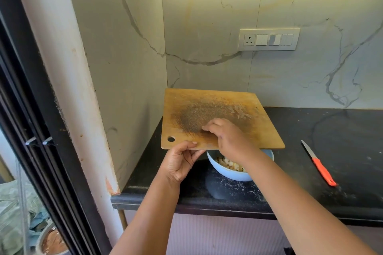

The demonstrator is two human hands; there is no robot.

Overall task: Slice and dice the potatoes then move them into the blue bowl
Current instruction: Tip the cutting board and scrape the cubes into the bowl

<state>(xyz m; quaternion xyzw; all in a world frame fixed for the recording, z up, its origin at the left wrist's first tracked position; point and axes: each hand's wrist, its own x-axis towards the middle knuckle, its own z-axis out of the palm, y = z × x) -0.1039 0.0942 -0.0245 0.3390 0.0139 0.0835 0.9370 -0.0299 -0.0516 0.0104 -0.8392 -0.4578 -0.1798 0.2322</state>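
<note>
Left hand [181, 160] pinching wooden cutting board [219, 118] at lower edge, tilted over blue bowl [228, 172]; right hand [226, 137] loosely curled, fingertips brushing board. Diced potatoes [230, 164] in bowl at centre, partly hidden. Orange-handled knife [320, 164] lower right on black counter [310, 126].

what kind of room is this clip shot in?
Most likely a home kitchen: a black stone countertop under a marble-look backsplash with a socket-and-switch plate, a worn wooden cutting board held over a blue bowl of diced potato, and an orange-handled knife.
</note>
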